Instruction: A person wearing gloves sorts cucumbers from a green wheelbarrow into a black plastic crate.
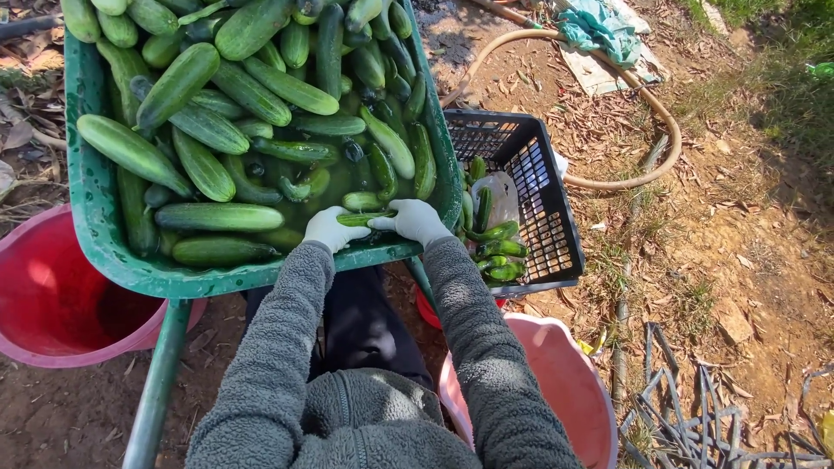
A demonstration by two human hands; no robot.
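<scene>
A green wheelbarrow [95, 234] is piled with several cucumbers [217, 217] lying in water. Both my hands wear white gloves and grey fleece sleeves. My left hand [332, 229] and my right hand [413, 221] together grip one small green cucumber [365, 219] just above the wheelbarrow's near rim. The cucumber lies level between the two hands, its ends hidden in the gloves.
A black plastic crate [543, 204] to the right holds a few small cucumbers and a white bag. A red tub [52, 304] sits at left, a pink tub [565, 382] at lower right. A tan hose [643, 104] curves over the leaf-strewn dirt. Metal mesh [695, 417] lies at bottom right.
</scene>
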